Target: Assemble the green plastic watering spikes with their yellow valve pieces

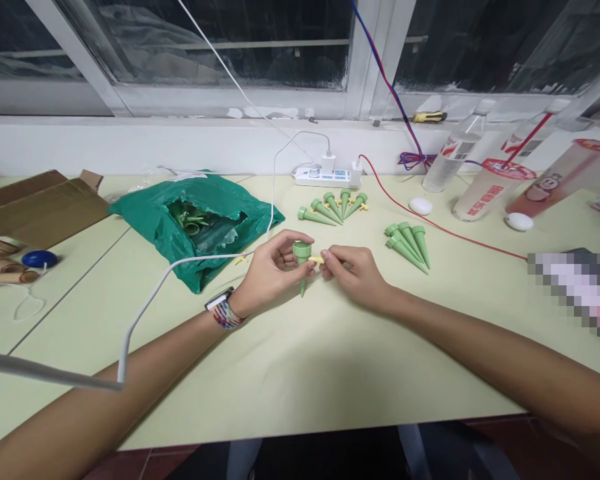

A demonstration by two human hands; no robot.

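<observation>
Green spike (303, 251): head view; upright, tip down, btwn hands, over tbl (330, 373).
L hand (275, 270): part-curled, thumb + fingers round spike, prob. to steady it.
R hand (357, 273): closed in fingertip pinch on yellow piece (317, 260), prob. for fine control.
Spare spikes: back grp (336, 208) w/ yellow bits, R grp (414, 241) w/o visible; prob. sorted.
Writing: cup (487, 193), red characters, unreadable; bottle (445, 170), red/white label, ditto.

Nothing could be read for certain. Toward the right end of the tabletop's (330, 373) far edge, a pale drink cup (490, 193) bore red characters (484, 201), too unclear to make out; a taller cup (573, 175) carried a round cartoon emblem (547, 185), and two clear bottles (455, 152) wore red-and-white labels (522, 143) with illegible print.
</observation>
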